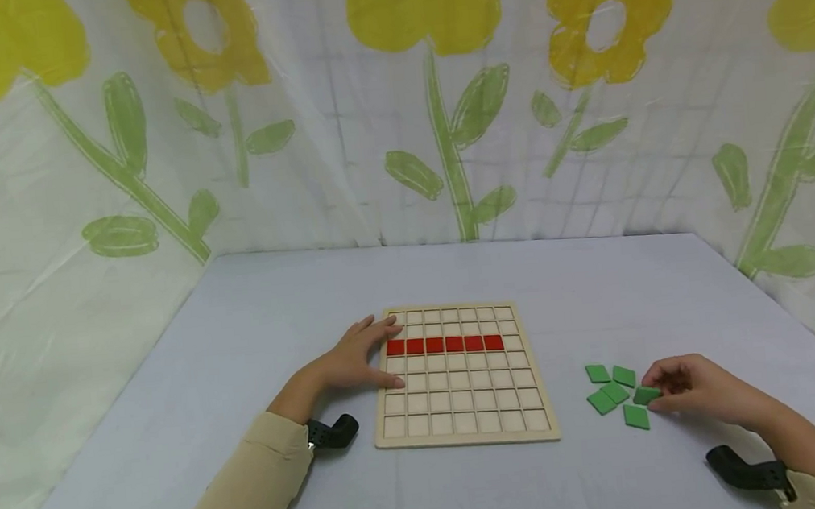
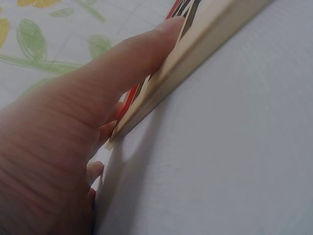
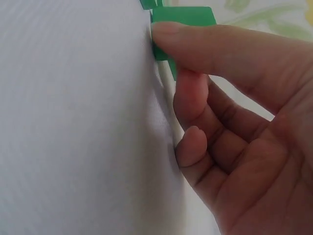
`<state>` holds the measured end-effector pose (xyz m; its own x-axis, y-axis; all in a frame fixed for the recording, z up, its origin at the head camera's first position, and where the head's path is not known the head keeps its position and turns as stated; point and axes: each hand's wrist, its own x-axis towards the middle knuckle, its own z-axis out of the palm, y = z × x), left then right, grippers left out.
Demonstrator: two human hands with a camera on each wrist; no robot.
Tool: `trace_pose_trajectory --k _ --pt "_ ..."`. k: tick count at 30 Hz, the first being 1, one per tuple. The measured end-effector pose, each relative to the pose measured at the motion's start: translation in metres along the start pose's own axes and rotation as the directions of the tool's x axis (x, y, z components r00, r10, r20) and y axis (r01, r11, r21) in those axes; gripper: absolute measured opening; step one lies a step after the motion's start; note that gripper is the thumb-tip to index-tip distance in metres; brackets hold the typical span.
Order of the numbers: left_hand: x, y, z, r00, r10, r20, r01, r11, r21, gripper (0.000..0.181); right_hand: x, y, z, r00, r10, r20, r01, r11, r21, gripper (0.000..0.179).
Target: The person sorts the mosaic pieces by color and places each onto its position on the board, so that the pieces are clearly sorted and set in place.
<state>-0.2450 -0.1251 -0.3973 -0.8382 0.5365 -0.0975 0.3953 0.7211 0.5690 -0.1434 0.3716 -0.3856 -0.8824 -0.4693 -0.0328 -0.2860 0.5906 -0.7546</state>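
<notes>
A light wooden grid board [image 1: 467, 439] lies on the table with a row of several red square tiles [image 1: 433, 346] in its third row from the far side. At its left edge rests my left hand [image 1: 351, 360], thumb and fingers spread over the rim; the left wrist view shows the thumb [image 2: 146, 49] on the frame. To the right of the board, my right hand [image 1: 696, 391] pinches a green square tile [image 1: 647, 395] between thumb and fingers, tilted up from the cloth. Several more green tiles [image 1: 601, 402] lie flat beside it, two of them touching or overlapping.
A pale cloth covers the table [image 1: 295, 297]. Behind it and at both sides hangs a curtain [image 1: 338, 131] printed with yellow flowers. Each wrist carries a black camera mount [image 1: 334, 431].
</notes>
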Motion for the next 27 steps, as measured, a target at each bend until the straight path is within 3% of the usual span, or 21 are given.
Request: trace_pose_trajectory --k 7,14,21,27 --pt "0.002 0.001 -0.002 1.0 0.009 0.005 -0.009 1.0 0.008 0.09 -0.001 -0.007 -0.004 0.991 0.132 0.026 -0.13 0.99 -0.053 0.029" --pt "0.002 0.0 -0.002 1.0 0.007 0.008 -0.007 1.0 0.011 0.09 0.005 -0.018 -0.006 0.997 0.077 -0.009 -0.078 0.997 -0.008 0.031" --pt "0.001 -0.001 -0.001 1.0 0.0 0.008 0.0 1.0 0.005 0.09 0.017 -0.037 -0.001 0.982 0.189 0.01 -0.189 0.98 0.056 0.034" --pt "0.001 -0.001 -0.001 1.0 -0.002 0.005 0.002 1.0 0.007 0.09 0.028 -0.05 0.005 0.979 0.199 0.042 -0.202 0.975 0.096 0.035"
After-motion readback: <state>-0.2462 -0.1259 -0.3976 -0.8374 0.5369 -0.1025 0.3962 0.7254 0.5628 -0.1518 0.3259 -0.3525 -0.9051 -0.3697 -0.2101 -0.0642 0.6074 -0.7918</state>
